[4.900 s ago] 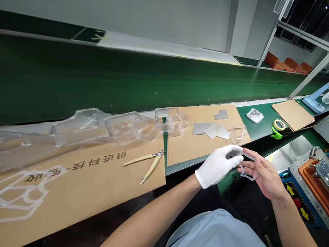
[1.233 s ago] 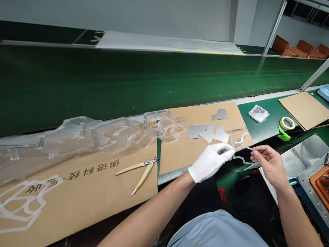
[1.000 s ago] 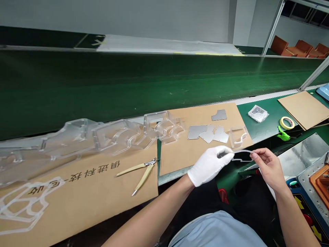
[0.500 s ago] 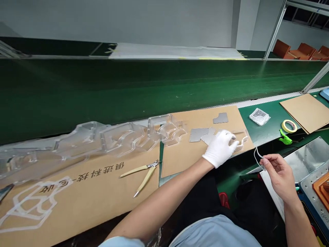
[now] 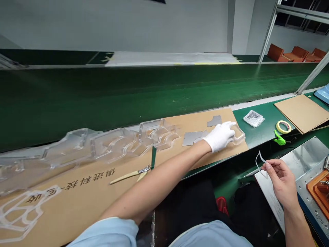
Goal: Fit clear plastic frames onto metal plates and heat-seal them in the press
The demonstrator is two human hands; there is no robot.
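Observation:
My left hand [image 5: 220, 136], in a white glove, reaches out over the brown cardboard sheet [image 5: 195, 151] and its fingers curl onto a small clear plastic tray [image 5: 239, 135]. Thin grey metal plates [image 5: 191, 137] lie just left of that hand. My bare right hand [image 5: 279, 178] is held off the bench edge, with its fingers pinching a thin clear gasket-like frame [image 5: 259, 163] that hangs upward from them.
A row of clear plastic trays [image 5: 115, 144] runs leftward on the cardboard, with cream-handled cutters [image 5: 128, 175] in front. A green conveyor belt [image 5: 128, 92] lies behind. A tape roll [image 5: 283, 126], green clip [image 5: 279, 139], bagged parts [image 5: 254, 118] and a metal fixture [image 5: 313, 175] sit to the right.
My left hand let go of the clear frame and reached forward onto the small clear tray. My right hand kept the frame and drew it back to the right.

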